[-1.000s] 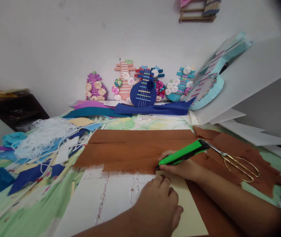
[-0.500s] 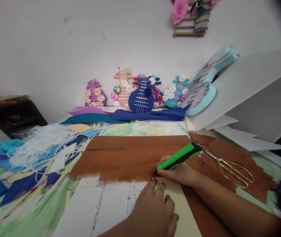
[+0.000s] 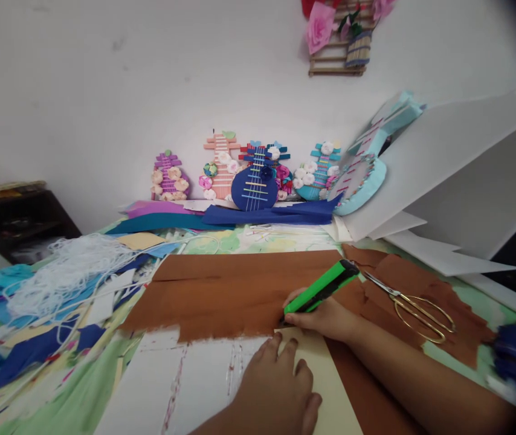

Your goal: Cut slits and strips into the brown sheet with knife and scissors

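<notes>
My right hand [image 3: 319, 317] is closed round a green and black utility knife [image 3: 319, 291], whose tip points down at the lower edge of a brown sheet [image 3: 222, 290]. My left hand [image 3: 278, 386] lies with its fingers spread on a cream card [image 3: 325, 386] and a white board [image 3: 203, 374], holding nothing. Its fingertips are just below the knife tip. The brown sheet covers the upper part of the board, with a ragged lower edge. Reddish streaks run down the white board. The knife's blade is too small to make out.
Gold-handled scissors [image 3: 421, 314] lie on brown scraps [image 3: 461, 326] at the right. White cord [image 3: 81, 266] and coloured scraps are heaped at the left. Decorated instrument shapes [image 3: 254, 187] stand by the wall. Large white boards [image 3: 448, 163] lean at the right.
The view has shifted slightly, so most things appear a little further left. Both hands and the knife keep nearly the same place over the sheets.
</notes>
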{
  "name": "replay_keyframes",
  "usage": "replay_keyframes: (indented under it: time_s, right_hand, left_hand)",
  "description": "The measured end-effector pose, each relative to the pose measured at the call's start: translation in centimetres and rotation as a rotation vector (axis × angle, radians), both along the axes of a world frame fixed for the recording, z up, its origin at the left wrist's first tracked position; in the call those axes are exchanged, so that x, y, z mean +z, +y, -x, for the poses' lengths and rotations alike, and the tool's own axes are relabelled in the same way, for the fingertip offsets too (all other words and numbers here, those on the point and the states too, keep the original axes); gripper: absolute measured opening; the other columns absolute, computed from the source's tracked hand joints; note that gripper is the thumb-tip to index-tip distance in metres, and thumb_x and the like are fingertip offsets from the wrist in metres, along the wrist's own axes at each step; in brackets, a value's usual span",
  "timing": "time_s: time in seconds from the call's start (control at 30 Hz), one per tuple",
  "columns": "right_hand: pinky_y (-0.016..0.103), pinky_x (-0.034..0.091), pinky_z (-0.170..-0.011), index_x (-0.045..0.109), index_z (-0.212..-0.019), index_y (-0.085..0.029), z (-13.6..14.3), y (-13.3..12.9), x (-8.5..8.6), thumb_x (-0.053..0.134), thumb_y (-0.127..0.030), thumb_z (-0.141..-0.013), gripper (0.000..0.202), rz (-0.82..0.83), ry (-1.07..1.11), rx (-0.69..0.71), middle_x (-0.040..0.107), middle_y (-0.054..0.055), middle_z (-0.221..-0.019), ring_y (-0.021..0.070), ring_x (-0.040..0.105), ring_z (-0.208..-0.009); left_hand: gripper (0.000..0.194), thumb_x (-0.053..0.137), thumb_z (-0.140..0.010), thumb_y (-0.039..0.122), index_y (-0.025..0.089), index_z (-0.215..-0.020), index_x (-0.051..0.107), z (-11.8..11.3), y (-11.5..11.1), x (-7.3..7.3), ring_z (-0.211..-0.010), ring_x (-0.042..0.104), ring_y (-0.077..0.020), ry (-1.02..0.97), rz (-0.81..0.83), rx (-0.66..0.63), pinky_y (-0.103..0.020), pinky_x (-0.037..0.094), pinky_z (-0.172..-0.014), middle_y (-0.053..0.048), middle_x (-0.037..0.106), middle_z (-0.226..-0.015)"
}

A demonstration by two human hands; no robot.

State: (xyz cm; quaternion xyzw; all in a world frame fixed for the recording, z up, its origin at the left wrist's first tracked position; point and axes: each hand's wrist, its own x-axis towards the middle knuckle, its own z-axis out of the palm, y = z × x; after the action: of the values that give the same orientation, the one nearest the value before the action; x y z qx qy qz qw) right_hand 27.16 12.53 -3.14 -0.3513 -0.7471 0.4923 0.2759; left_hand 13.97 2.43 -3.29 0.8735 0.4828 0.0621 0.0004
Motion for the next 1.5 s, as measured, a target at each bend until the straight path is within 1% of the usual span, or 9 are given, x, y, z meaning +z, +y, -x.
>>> replay_keyframes:
  time_s: [0.1,0.3,0.57,0.73,0.87,1.07,1.27,1.37,1.5]
  right_hand:
    - [0.022,0.044,-0.053,0.059,-0.075,-0.019,0.2,0.1,-0.3,0.061,-0.033,-0.065,0.017,-0.025,-0.002,-0.002,0.057,-0.001,-0.068,0.0113,0.052,-0.058]
    - [0.022,0.044,-0.054,0.059,-0.075,-0.018,0.0,0.5,-0.5,0.061,-0.034,-0.065,0.019,-0.028,-0.033,0.094,0.056,-0.001,-0.065,0.0114,0.052,-0.059]
    - [0.022,0.044,-0.058,0.059,-0.074,-0.017,-0.4,0.7,0.1,0.060,-0.032,-0.066,0.018,-0.041,-0.014,0.073,0.057,0.000,-0.069,0.0116,0.053,-0.063]
    - [0.022,0.044,-0.059,0.059,-0.072,-0.017,-0.2,0.6,0.3,0.060,-0.030,-0.066,0.015,-0.096,-0.035,0.129,0.058,0.000,-0.070,0.0121,0.054,-0.066]
    - [0.021,0.044,-0.059,0.059,-0.072,-0.017,-0.3,0.6,0.3,0.061,-0.028,-0.065,0.014,-0.072,-0.004,0.113,0.059,0.000,-0.071,0.0117,0.054,-0.066]
    - [0.021,0.044,-0.058,0.058,-0.072,-0.016,-0.4,0.6,0.4,0.060,-0.026,-0.065,0.012,-0.037,0.023,0.075,0.059,-0.001,-0.069,0.0110,0.055,-0.064]
    - [0.021,0.045,-0.060,0.058,-0.072,-0.017,-0.3,0.8,0.1,0.060,-0.025,-0.066,0.011,-0.139,0.011,0.130,0.059,0.000,-0.071,0.0116,0.055,-0.066]
    - [0.023,0.045,-0.062,0.059,-0.073,-0.016,-0.3,0.8,0.1,0.061,-0.025,-0.064,0.013,-0.181,-0.010,0.159,0.059,0.001,-0.073,0.0126,0.055,-0.069]
    - [0.022,0.045,-0.061,0.059,-0.072,-0.016,-0.3,0.8,0.3,0.061,-0.025,-0.065,0.011,-0.123,0.010,0.116,0.059,0.000,-0.072,0.0122,0.056,-0.068]
  left_hand:
    - [0.034,0.051,-0.075,0.040,0.012,-0.092,0.062,0.0,0.0,0.1,-0.102,0.046,-0.0349,0.006,0.017,0.007,-0.046,0.039,-0.081,-0.020,0.052,-0.111]
    - [0.032,0.051,-0.075,0.040,0.014,-0.091,0.062,0.0,0.0,0.3,-0.103,0.045,-0.0343,0.035,0.040,0.016,-0.046,0.040,-0.081,-0.017,0.051,-0.113]
    - [0.032,0.048,-0.076,0.039,0.015,-0.094,0.062,-0.2,-0.2,1.1,-0.103,0.046,-0.0327,0.062,0.048,0.029,-0.044,0.039,-0.083,-0.014,0.054,-0.110]
    - [0.032,0.050,-0.076,0.039,0.014,-0.092,0.062,-0.2,-0.2,0.6,-0.102,0.047,-0.0320,0.033,0.004,0.019,-0.043,0.039,-0.084,-0.016,0.054,-0.109]
    - [0.030,0.050,-0.076,0.039,0.015,-0.090,0.062,-0.1,-0.3,0.3,-0.102,0.047,-0.0315,0.013,-0.022,0.018,-0.043,0.039,-0.084,-0.014,0.054,-0.109]
    - [0.030,0.050,-0.076,0.039,0.015,-0.090,0.062,0.0,-0.3,0.5,-0.102,0.047,-0.0308,0.028,-0.010,0.012,-0.042,0.039,-0.084,-0.014,0.056,-0.107]
    - [0.030,0.050,-0.076,0.040,0.014,-0.087,0.063,0.0,-0.1,0.3,-0.100,0.049,-0.0295,0.027,-0.060,-0.025,-0.041,0.040,-0.083,-0.015,0.056,-0.105]
    - [0.030,0.051,-0.074,0.040,0.015,-0.084,0.064,0.0,-0.1,0.2,-0.098,0.049,-0.0302,0.013,-0.073,-0.014,-0.042,0.040,-0.082,-0.016,0.056,-0.105]
    - [0.030,0.051,-0.074,0.040,0.016,-0.087,0.063,-0.1,-0.4,0.3,-0.101,0.048,-0.0324,0.001,-0.026,0.024,-0.044,0.039,-0.083,-0.017,0.053,-0.110]
